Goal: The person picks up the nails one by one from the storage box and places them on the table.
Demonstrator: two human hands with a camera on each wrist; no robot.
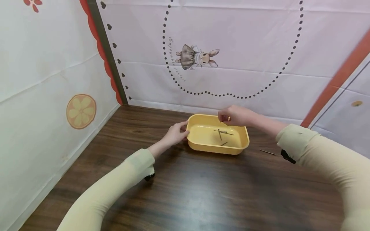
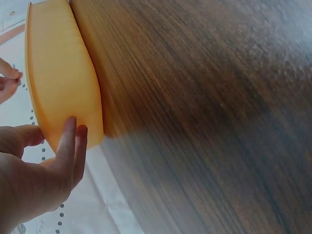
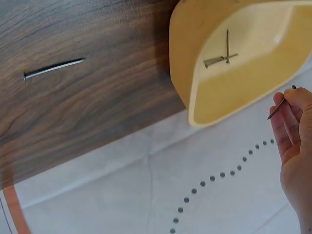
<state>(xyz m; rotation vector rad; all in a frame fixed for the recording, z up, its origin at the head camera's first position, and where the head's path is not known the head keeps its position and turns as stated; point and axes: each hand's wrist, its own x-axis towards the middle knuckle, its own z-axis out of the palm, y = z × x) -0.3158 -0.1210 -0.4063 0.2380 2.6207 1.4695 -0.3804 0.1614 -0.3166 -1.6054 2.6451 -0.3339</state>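
A yellow plastic tray (image 1: 199, 147) stands on the table, and several nails (image 1: 224, 132) lie across each other on its floor. My left hand (image 1: 175, 133) grips the tray's left end, thumb at the rim and fingers (image 2: 69, 141) against the outer wall. Above the tray's far right side, my right hand (image 1: 235, 115) pinches a nail (image 3: 276, 109) between thumb and fingertips. In the right wrist view that nail slants, its head by the thumb. Another nail (image 1: 267, 152) lies on the table to the right of the tray.
The dark wood-grain table (image 1: 173, 192) meets a printed cloth wall (image 1: 245, 64) just behind the tray. A second cloth wall (image 1: 57, 80) borders the table on the left. Both forearms reach in over the table from the near side.
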